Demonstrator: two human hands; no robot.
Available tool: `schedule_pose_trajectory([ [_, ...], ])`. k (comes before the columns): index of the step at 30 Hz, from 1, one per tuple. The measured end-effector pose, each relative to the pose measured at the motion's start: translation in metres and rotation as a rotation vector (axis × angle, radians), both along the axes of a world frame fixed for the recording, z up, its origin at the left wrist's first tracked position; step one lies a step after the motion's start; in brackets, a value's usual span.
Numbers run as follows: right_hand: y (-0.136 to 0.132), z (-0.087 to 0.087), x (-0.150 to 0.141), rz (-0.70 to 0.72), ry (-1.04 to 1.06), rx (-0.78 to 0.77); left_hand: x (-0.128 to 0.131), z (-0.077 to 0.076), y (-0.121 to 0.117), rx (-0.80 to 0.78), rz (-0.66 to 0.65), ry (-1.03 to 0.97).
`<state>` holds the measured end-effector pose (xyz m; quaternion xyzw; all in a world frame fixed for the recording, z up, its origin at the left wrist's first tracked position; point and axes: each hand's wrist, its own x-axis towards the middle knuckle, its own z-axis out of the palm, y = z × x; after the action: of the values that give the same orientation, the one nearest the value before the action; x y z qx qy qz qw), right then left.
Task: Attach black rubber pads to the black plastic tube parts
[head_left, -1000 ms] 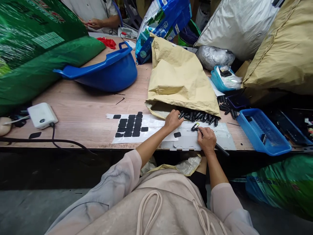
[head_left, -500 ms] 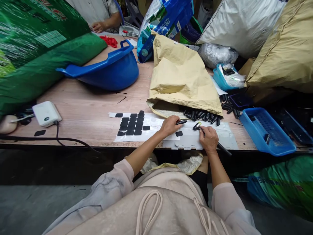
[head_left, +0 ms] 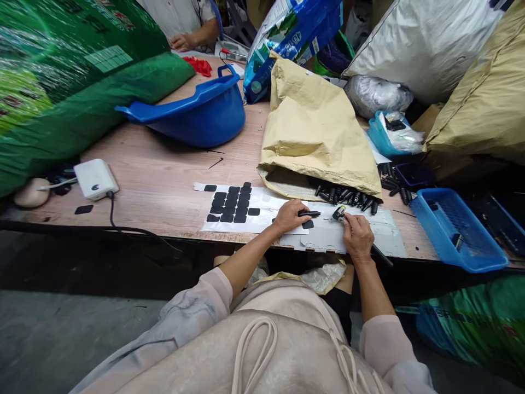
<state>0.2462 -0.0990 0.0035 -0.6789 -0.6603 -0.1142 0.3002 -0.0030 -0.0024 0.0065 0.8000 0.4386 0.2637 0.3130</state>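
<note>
My left hand [head_left: 290,215] is closed on a slim black pen-like piece [head_left: 312,213], which points right, low over the grey-white board [head_left: 324,241]. My right hand [head_left: 359,236] grips a small hammer; its metal head [head_left: 339,213], with a yellow-green spot, is at the board, just right of the piece's tip. The black handle [head_left: 382,255] sticks out behind that hand. A dark rounded patch [head_left: 308,224] lies below the piece. Beyond my hands, several black cylindrical pieces [head_left: 346,196] spill from the mouth of a tan paper sack [head_left: 320,126].
Left of my hands is a white sheet [head_left: 262,197] with rows of dark patches [head_left: 229,203]. A blue basin [head_left: 197,112], white power box [head_left: 96,179] and blue basket [head_left: 459,232] stand on the table. Large sacks crowd the back. Another person's hand [head_left: 183,42] rests far left.
The whole view has shifted, so things appear farther right. The black piece in my left hand sits slightly lower and more of it shows. My right hand still holds the hammer.
</note>
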Motion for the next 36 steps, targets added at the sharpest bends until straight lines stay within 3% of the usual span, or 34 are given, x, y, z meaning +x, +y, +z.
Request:
schedule_pose_trajectory([
  [3, -0.001, 0.012, -0.019, 0.044, 0.071, 0.055, 0.001, -0.001, 0.000, 0.004, 0.004, -0.005],
  [8, 0.003, 0.029, -0.054, 0.238, 0.194, 0.030, 0.002, -0.002, 0.000, -0.016, 0.019, -0.025],
  [14, 0.004, 0.027, -0.073, 0.267, 0.197, 0.015, 0.002, -0.002, -0.001, -0.010, 0.009, -0.048],
  [29, 0.002, 0.021, -0.058, 0.160, 0.178, -0.011, 0.002, -0.004, 0.000, -0.002, 0.007, -0.031],
  [36, 0.002, 0.017, -0.023, 0.042, 0.078, -0.009, 0.002, -0.005, 0.000, 0.006, 0.014, -0.016],
])
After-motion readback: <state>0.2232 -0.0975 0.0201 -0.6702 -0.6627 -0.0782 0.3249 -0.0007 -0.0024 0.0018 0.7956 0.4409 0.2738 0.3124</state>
